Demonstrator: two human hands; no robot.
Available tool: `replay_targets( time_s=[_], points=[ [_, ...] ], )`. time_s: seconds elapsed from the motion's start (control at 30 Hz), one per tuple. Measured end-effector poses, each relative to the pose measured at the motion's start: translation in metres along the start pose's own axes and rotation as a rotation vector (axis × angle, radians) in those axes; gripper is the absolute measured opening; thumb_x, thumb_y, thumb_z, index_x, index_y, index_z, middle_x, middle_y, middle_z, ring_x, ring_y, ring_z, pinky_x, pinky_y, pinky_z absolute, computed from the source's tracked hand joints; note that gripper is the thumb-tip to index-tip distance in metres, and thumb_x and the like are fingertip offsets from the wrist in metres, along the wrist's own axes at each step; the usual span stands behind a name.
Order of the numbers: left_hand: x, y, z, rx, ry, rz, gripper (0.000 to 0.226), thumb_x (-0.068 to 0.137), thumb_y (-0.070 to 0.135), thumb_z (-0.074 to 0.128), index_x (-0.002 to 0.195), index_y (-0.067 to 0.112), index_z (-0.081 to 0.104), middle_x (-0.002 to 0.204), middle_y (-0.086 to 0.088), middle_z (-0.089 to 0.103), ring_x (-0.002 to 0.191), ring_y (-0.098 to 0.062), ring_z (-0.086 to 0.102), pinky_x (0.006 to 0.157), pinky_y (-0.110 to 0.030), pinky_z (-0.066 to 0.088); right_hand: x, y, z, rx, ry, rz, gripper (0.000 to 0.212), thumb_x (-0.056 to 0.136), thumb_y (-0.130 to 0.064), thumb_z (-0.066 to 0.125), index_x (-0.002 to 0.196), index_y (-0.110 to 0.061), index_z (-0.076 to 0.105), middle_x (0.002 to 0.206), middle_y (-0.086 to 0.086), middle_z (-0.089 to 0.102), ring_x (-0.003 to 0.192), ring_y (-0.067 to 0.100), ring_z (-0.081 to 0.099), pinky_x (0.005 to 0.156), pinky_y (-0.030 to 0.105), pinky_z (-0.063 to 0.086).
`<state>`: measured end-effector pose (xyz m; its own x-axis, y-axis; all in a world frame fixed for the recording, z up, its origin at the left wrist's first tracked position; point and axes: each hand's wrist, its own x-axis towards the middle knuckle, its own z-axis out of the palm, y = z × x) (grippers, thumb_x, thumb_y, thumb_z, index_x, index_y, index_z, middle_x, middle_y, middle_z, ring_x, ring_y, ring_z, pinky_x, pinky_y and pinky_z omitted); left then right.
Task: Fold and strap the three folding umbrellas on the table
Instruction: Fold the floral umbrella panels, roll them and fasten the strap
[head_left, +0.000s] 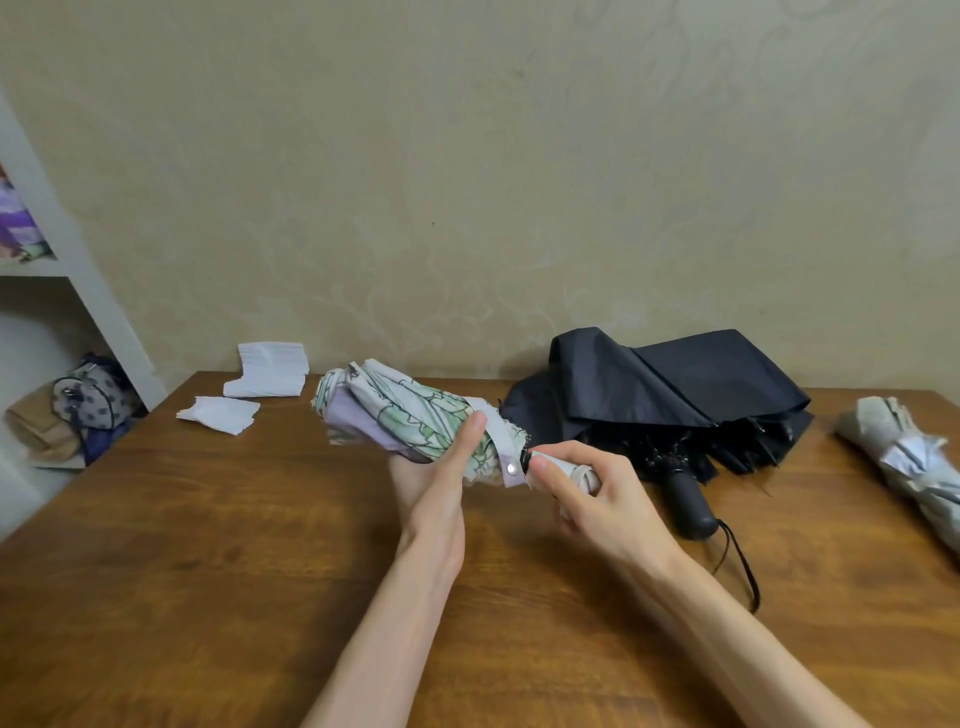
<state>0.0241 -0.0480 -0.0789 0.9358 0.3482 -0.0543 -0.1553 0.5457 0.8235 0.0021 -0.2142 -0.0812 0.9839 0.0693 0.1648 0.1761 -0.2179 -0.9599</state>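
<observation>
Head view: left hand (436, 483) clasps the rolled lilac-and-green floral fabric umbrella (395, 410) above the brown wooden worktop (208, 545), presumably holding pleats tight; right hand (597, 504), fingers (553, 470) curled round its handle (584, 475), steadies the snap strap (506, 452).

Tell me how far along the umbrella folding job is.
Done, apparently: the grey umbrella at the far right lies rolled into a tight bundle. In hand: the floral umbrella, rolled, with the left hand gripping its body and the right hand its handle. The strap wraps round it, but I cannot tell whether the snap is closed. Left: the black umbrella lies loose and unstrapped.
</observation>
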Motion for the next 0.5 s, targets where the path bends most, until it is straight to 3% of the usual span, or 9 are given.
replay_targets(
  time_s=[0.13,0.2,0.23,0.3,0.33,0.4,0.5],
  points=[
    [0.002,-0.005,-0.003,0.011,0.009,-0.021,0.068,0.076,0.011,0.092,0.135,0.023,0.059,0.126,0.005,0.077,0.116,-0.012,0.074,0.094,-0.034,0.060,0.002,-0.001,-0.002,-0.102,-0.037,0.038,0.022,0.103,-0.047,0.064,0.107,-0.029,0.075,0.066,-0.002,0.068,0.052,0.014,0.060,0.053,0.025,0.048],
    [0.003,-0.005,-0.003,0.015,0.013,-0.004,0.070,0.079,0.007,0.090,0.139,0.020,0.057,0.128,0.004,0.075,0.116,-0.011,0.074,0.088,-0.027,0.062,0.004,0.000,-0.005,-0.221,-0.077,0.014,0.026,0.103,-0.048,0.065,0.124,-0.034,0.067,0.094,-0.005,0.075,0.068,0.011,0.071,0.065,0.026,0.058],
    [0.003,-0.004,-0.002,0.021,0.009,0.014,0.069,0.080,0.003,0.088,0.140,0.019,0.057,0.128,0.004,0.075,0.114,-0.009,0.074,0.089,-0.026,0.063,0.003,0.000,-0.006,-0.306,-0.095,-0.028,0.041,0.101,-0.048,0.068,0.139,-0.038,0.056,0.112,-0.009,0.072,0.086,0.006,0.072,0.077,0.024,0.060],
    [0.003,-0.004,-0.001,0.039,-0.008,0.039,0.067,0.082,-0.001,0.086,0.138,0.023,0.057,0.126,0.008,0.075,0.112,-0.004,0.074,0.092,-0.027,0.061,0.001,-0.002,-0.009,-0.439,-0.128,-0.176,0.082,0.092,-0.044,0.079,0.158,-0.046,0.031,0.140,-0.018,0.054,0.123,-0.002,0.058,0.101,0.019,0.051],
    [0.002,-0.003,-0.001,0.046,-0.021,0.043,0.067,0.082,-0.001,0.086,0.136,0.027,0.057,0.126,0.010,0.075,0.112,-0.003,0.073,0.092,-0.026,0.061,0.000,-0.005,-0.008,-0.511,-0.138,-0.269,0.090,0.088,-0.045,0.081,0.161,-0.046,0.027,0.148,-0.020,0.047,0.133,-0.001,0.051,0.108,0.020,0.044],
    [0.001,-0.003,-0.002,0.054,-0.048,0.035,0.069,0.083,-0.001,0.085,0.138,0.029,0.056,0.128,0.009,0.074,0.113,-0.003,0.073,0.090,-0.025,0.061,0.000,-0.010,-0.002,-0.670,-0.068,-0.465,0.072,0.092,-0.050,0.075,0.156,-0.039,0.044,0.149,-0.017,0.049,0.133,0.002,0.048,0.108,0.028,0.045],
    [0.002,-0.004,-0.005,0.099,-0.059,0.017,0.073,0.082,0.005,0.089,0.142,0.028,0.054,0.131,0.008,0.073,0.114,-0.004,0.073,0.089,-0.027,0.062,0.000,-0.011,0.006,-0.749,0.127,-0.653,0.026,0.102,-0.031,0.068,0.127,-0.023,0.074,0.121,-0.007,0.072,0.106,0.008,0.062,0.083,0.040,0.058]
  ],
)
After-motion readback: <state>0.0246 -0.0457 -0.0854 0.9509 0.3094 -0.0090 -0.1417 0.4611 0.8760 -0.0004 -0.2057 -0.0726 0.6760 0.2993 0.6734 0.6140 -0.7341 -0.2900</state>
